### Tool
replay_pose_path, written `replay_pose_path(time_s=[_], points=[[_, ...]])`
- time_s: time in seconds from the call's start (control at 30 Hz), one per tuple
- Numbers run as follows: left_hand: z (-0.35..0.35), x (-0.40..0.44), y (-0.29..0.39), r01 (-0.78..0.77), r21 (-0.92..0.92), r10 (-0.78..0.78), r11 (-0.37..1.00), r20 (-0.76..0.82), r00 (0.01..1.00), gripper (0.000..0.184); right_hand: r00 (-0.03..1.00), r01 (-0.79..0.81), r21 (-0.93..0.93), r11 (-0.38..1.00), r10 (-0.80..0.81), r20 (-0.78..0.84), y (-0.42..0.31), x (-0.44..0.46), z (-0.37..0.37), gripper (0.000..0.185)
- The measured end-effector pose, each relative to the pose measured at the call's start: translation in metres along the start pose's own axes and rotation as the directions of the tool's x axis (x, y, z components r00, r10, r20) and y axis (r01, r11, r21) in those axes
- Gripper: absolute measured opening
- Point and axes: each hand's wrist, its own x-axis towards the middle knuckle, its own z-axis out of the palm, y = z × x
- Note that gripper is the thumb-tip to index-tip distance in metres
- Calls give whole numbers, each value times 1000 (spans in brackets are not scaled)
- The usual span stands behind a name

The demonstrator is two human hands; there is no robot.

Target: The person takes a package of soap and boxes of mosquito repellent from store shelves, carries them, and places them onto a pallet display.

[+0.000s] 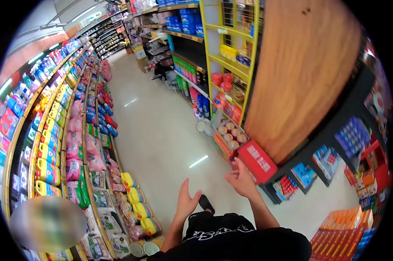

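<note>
The fingers (239,165) of the right hand (243,183) are open and loosely bent, the hand raised over the floor (161,130). Their tips show against the left edge of a red box (256,162) with white lettering; I cannot tell how far below them it lies. The left hand (187,203) is also open, thumb apart from the fingers, well apart from the right hand. A dark shoe (206,203) shows on the floor just beside it.

The red box sits at the foot of a tall wooden panel (296,78). Near its upper left corner, round-topped containers (235,132) stand packed in rows. Behind them rises a yellow rack (230,65) of goods. Packets, one of them blue (304,173), line the dark unit to the right, and orange boxes (342,219) are stacked at lower right.

Across the aisle, yellow bottles (137,195) stand along the bottom edge of a long stocked shelf (32,182).
</note>
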Motion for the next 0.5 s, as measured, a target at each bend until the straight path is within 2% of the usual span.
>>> replay_pose_path(time_s=[0.03,0.13,0.23,0.33,0.5], points=[[-10,28,-4,-20,26,21,999,-23,1000,74,999,-26,-17,1000,26,38,-9,29,8,83],[-35,112,-15,-81,81,87,993,-67,994,73,994,71,11,997,-72,84,-36,113,29,85],[-61,187,-13,-130,97,137,987,-68,988,73,981,194,-44,980,-192,40,-50,190,53,86],[-84,251,-3,-134,92,140,987,-68,988,73,982,190,-39,981,-190,23,-50,259,82,86],[-106,369,-40,-100,44,104,994,-93,990,72,992,93,-81,992,-85,98,-39,382,120,88]])
